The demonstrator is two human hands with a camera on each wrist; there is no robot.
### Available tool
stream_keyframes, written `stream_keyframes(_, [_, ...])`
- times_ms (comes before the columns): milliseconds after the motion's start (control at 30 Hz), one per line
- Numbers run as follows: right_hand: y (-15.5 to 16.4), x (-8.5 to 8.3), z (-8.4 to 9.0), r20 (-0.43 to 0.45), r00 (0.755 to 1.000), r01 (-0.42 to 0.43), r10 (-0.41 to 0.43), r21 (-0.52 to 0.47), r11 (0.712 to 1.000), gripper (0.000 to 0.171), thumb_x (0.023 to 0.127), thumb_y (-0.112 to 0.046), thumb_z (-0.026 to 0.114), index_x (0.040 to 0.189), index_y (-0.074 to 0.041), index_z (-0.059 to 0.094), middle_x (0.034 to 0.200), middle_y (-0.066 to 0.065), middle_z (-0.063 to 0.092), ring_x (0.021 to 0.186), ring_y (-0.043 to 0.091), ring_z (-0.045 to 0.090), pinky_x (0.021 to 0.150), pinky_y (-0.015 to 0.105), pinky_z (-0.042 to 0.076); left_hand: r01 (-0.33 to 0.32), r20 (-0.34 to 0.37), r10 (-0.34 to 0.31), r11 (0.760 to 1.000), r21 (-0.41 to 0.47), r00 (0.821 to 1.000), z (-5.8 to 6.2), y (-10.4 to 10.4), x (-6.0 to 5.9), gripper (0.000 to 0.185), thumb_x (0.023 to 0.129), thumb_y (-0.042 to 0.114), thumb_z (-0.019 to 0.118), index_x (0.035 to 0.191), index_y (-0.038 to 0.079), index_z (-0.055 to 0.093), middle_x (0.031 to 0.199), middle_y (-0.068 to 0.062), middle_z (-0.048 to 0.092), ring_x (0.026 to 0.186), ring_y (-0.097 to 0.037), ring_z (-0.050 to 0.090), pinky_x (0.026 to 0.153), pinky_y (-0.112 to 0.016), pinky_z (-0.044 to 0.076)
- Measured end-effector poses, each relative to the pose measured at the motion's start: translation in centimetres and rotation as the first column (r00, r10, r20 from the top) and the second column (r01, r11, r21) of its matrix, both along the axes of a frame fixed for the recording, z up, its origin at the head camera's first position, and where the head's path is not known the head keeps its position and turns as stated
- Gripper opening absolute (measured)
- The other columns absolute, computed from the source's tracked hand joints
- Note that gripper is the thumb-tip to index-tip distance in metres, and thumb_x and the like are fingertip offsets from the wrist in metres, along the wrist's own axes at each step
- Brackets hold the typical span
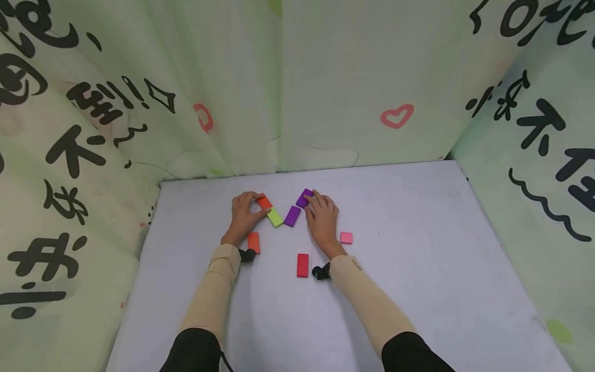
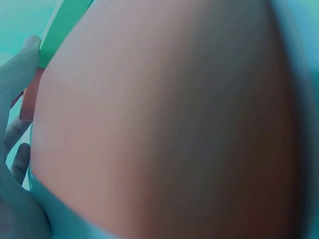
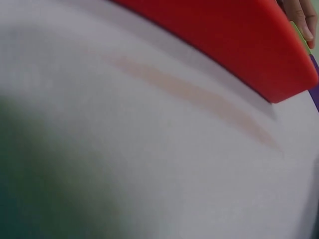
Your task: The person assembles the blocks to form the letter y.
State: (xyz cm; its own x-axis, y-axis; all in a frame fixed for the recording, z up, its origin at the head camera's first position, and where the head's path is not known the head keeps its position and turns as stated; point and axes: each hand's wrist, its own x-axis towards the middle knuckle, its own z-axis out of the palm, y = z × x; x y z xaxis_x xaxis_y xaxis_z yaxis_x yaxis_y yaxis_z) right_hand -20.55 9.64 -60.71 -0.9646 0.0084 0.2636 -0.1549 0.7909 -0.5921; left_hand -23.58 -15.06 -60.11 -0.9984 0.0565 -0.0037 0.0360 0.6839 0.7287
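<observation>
Currently left hand (image 1: 244,213) fingers pinch flat orange rectangular block (image 1: 264,202); right hand (image 1: 322,217) fingers, straight, press flat purple rectangular block (image 1: 304,198) on white surface (image 1: 418,248)

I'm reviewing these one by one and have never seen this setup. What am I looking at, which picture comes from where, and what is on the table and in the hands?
No machine: a person works with two bare hands, wearing a head camera and one on each wrist. The head view shows a white table. The left hand pinches an orange block that touches a green block. The right hand rests on a purple block, with a second purple block beside it. Loose nearer the person: another orange block, a red block and a pink block. The wrist views are close blurs.
</observation>
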Motion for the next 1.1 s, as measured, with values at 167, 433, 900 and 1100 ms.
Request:
stream_keyframes(167, [0.09, -0.19, 0.08, 0.04, 0.999, -0.01, 0.009, 0.026, 1.0, 0.036, 0.101, -0.026, 0.054, 0.137, -0.026, 0.057, 0.156, 0.0, 0.043, 0.138, 0.027, 0.036, 0.111, 0.053, 0.024, 0.002, -0.003, -0.002, 1.0, -0.001, 1.0, 0.0, 0.1, -0.08, 0.045, 0.086, 0.039, 0.075, 0.124, 0.022, 0.059, 0.139, -0.002, 0.053, 0.138, -0.028, 0.028, 0.116, -0.049, 0.026])
stream_keyframes(433, [0.31, -0.56, 0.2, 0.013, 1.0, -0.015, 0.014, 0.064, 0.998, 0.036, 0.1, -0.027, 0.057, 0.136, -0.03, 0.058, 0.155, -0.003, 0.044, 0.138, 0.028, 0.037, 0.109, 0.055, 0.026, 0.018, -0.038, -0.018, 1.0, -0.001, 0.999, 0.64, 0.31, -0.25, 0.045, 0.086, 0.037, 0.075, 0.123, 0.017, 0.059, 0.137, -0.005, 0.054, 0.138, -0.03, 0.03, 0.117, -0.049, 0.023])
stream_keyframes(900, [-0.05, 0.31, -0.3, 0.051, 0.998, -0.033, 0.029, 0.072, 0.997, 0.035, 0.1, -0.029, 0.056, 0.135, -0.033, 0.058, 0.155, -0.004, 0.045, 0.138, 0.029, 0.037, 0.11, 0.054, 0.026, 0.002, -0.008, -0.002, 1.0, 0.001, 1.0, -0.09, -0.11, 0.48, 0.045, 0.085, 0.036, 0.076, 0.123, 0.018, 0.06, 0.137, -0.005, 0.054, 0.136, -0.031, 0.031, 0.116, -0.05, 0.025])
stream_keyframes(1100, [-0.04, 0.22, 0.07, 0.036, 0.999, -0.035, 0.033, 0.06, 0.998, 0.035, 0.101, -0.027, 0.055, 0.136, -0.032, 0.058, 0.155, -0.003, 0.044, 0.137, 0.029, 0.037, 0.11, 0.054, 0.025, 0.013, -0.042, -0.013, 1.0, -0.005, 0.999, 0.04, -0.05, 0.26, 0.046, 0.085, 0.036, 0.076, 0.124, 0.017, 0.059, 0.136, -0.005, 0.055, 0.137, -0.03, 0.031, 0.116, -0.05, 0.023])
